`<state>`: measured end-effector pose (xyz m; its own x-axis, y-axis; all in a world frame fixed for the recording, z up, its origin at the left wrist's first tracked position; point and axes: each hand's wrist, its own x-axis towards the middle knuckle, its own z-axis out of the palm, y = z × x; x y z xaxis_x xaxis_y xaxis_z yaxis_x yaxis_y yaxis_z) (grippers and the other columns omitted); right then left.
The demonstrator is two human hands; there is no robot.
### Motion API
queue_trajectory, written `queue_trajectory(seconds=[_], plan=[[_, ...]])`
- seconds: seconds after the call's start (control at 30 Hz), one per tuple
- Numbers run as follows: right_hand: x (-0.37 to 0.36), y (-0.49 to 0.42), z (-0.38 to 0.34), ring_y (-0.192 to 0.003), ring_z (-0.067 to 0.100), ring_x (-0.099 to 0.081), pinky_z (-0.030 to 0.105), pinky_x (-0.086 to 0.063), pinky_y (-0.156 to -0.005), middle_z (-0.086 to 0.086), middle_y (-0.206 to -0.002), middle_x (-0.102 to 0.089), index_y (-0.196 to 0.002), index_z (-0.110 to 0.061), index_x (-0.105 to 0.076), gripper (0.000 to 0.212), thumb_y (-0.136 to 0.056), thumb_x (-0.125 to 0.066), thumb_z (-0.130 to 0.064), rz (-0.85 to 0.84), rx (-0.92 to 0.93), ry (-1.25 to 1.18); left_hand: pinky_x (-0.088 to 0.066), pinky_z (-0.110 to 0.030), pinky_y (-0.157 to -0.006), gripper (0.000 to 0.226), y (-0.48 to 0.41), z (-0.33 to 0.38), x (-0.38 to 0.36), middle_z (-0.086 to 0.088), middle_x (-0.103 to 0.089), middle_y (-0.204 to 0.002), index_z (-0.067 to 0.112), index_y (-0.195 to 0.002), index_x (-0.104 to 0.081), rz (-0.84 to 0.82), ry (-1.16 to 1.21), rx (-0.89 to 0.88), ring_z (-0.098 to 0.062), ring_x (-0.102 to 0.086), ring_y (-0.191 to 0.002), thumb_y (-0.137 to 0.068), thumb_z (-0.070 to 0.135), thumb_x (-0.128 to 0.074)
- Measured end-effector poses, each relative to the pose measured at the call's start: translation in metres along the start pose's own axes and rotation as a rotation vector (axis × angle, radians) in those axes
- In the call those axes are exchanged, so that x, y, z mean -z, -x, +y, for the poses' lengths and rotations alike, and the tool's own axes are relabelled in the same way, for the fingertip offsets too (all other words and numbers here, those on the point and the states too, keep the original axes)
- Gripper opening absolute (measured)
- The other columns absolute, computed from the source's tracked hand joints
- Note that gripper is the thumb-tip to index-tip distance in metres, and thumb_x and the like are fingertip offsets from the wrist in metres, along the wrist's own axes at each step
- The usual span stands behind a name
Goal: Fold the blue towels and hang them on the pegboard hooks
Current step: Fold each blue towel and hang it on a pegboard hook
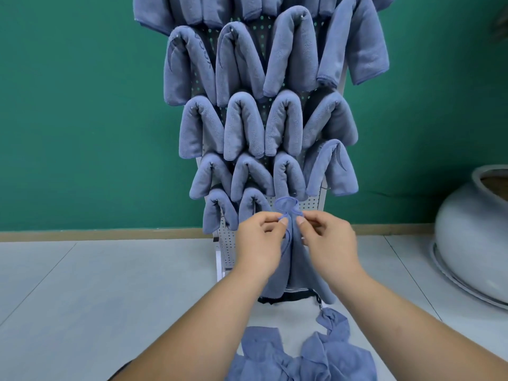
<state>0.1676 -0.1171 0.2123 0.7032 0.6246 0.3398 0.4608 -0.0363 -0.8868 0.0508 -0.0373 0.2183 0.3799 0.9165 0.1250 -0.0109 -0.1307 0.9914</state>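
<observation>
Low on the pegboard [227,244], the left hand [258,243] and right hand [328,240] pinch the top of the blue towel [295,259] with curled fingers [283,221], any hook hidden behind cloth.

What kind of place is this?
Likely an indoor room set up for practice or display: a freestanding pegboard full of folded towels, a plain green wall and a pale tiled floor.

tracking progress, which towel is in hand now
The towel pinched at its top by the left hand and right hand, low at the pegboard; others hang folded or lie on the floor.
</observation>
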Motion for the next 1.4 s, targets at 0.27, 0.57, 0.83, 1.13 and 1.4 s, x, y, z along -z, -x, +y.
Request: queue_trajectory(seconds=[0.27,0.57,0.83,1.13,1.4], plan=[[0.001,0.013,-0.005,-0.087,-0.008,-0.066,0.002,-0.044,-0.075,-0.017,-0.097,-0.074,-0.092,-0.048,-0.072,0.025,-0.097,-0.074,-0.024,-0.041,0.074,0.106,-0.061,-0.046,-0.094,0.005,0.006,-0.002,0.0,-0.002,-0.081,-0.092,0.016,-0.1,-0.079,-0.061,0.068,0.1,-0.022,-0.077,-0.093,-0.095,0.015,-0.077],[-0.002,0.017,-0.002,-0.09,-0.002,-0.064,0.007,-0.044,-0.076,-0.017,-0.098,-0.066,-0.1,-0.035,-0.071,0.022,-0.084,-0.084,-0.028,-0.019,0.078,0.115,-0.061,-0.043,-0.094,0.015,0.005,0.0,-0.003,0.005,-0.08,-0.095,0.022,-0.099,-0.082,-0.142,-0.004,-0.019,-0.016,-0.075,-0.094,-0.1,0.016,-0.069],[0.01,-0.003,0.007,-0.085,0.001,-0.067,0.019,-0.051,-0.079,-0.014,-0.093,-0.074,-0.095,-0.032,-0.074,0.008,-0.096,-0.074,-0.024,0.013,0.051,0.16,-0.054,-0.026,-0.073,0.021,-0.014,-0.008,0.024,0.009,-0.07,-0.077,0.033,-0.112,-0.071,-0.187,-0.479,-0.151,-0.007,-0.064,-0.068,-0.094,0.022,-0.072],[0.048,-0.025,0.008,-0.086,0.007,-0.068,0.026,-0.052,-0.08,-0.015,-0.098,-0.071,-0.1,-0.027,-0.076,0.005,-0.098,-0.072,-0.026,-0.085,0.094,0.285,-0.057,-0.04,-0.073,0.008,-0.033,-0.008,0.057,0.011,-0.065,-0.085,0.034,-0.097,-0.066,-0.119,-1.004,-0.27,-0.015,-0.063,-0.088,-0.093,0.038,-0.072],[0.062,-0.032,0.03,-0.086,0.025,-0.062,0.04,-0.056,-0.076,-0.004,-0.095,-0.07,-0.095,-0.025,-0.073,0.01,-0.099,-0.068,-0.033,-0.332,0.031,0.792,-0.051,-0.031,-0.068,0.009,-0.03,0.001,0.058,0.016,-0.063,-0.089,0.036,-0.095,-0.066,-0.2,-1.049,-0.402,-0.007,-0.058,-0.084,-0.093,0.041,-0.073]])
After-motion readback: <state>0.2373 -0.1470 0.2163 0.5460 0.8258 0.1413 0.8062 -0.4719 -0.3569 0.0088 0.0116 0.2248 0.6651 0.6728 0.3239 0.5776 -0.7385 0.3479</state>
